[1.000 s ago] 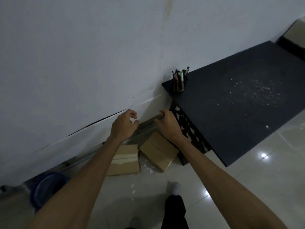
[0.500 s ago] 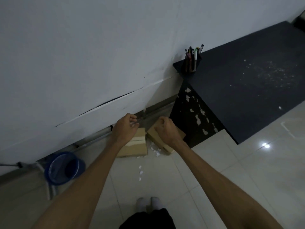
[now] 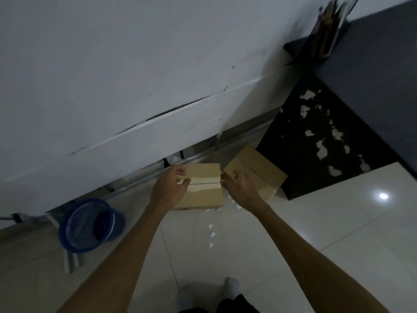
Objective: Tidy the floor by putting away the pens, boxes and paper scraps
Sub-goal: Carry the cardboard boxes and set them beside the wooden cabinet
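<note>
Two brown cardboard boxes lie on the pale tiled floor by the wall. The left box (image 3: 204, 188) lies flat, and my left hand (image 3: 169, 188) hovers over its left edge with fingers curled apart, holding nothing. The right box (image 3: 259, 168) is turned at an angle against the black cabinet; my right hand (image 3: 242, 188) is spread over its near corner, fingers apart. Small white paper scraps (image 3: 211, 234) dot the floor between and below the boxes. A holder with pens (image 3: 327, 30) stands on the cabinet top, blurred.
A blue mesh waste basket (image 3: 90, 224) stands on the floor at the left, by the wall. The black cabinet (image 3: 316, 136) with peeling paint fills the right. A white wall panel runs behind. My feet show at the bottom edge.
The view has tilted down and closer to the floor. Both hands have dropped lower and opened over the two boxes; the basket is now fully in sight.
</note>
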